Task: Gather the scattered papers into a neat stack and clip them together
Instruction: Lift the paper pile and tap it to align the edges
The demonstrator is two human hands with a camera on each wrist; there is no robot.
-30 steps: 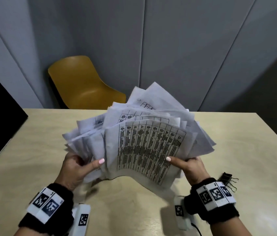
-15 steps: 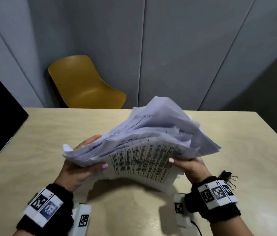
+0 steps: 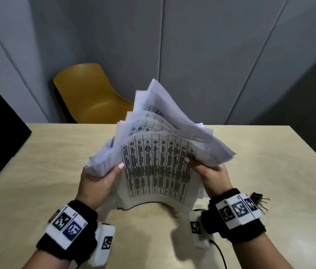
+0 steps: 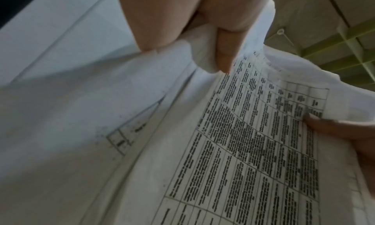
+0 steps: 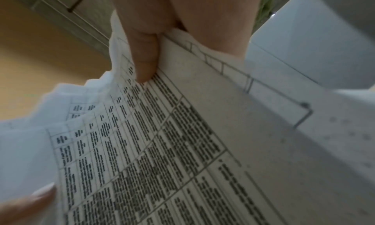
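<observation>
Left hand [image 3: 95,183] and right hand [image 3: 209,174] each clamped on a side of the papers [image 3: 159,152], thumbs pressed on the front printed sheet, fingers behind. Bundle raised at frame centre, uneven and fanned, lower edge just above the surface [image 3: 36,162]. Binder clips [image 3: 260,200] at lower right, partly hidden behind the right wristband. Yellow chair [image 3: 87,96] beyond the far edge, upper left.

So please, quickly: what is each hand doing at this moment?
Left hand: grips the left edge of the bundle of printed papers.
Right hand: grips the right edge of the same bundle.
</observation>
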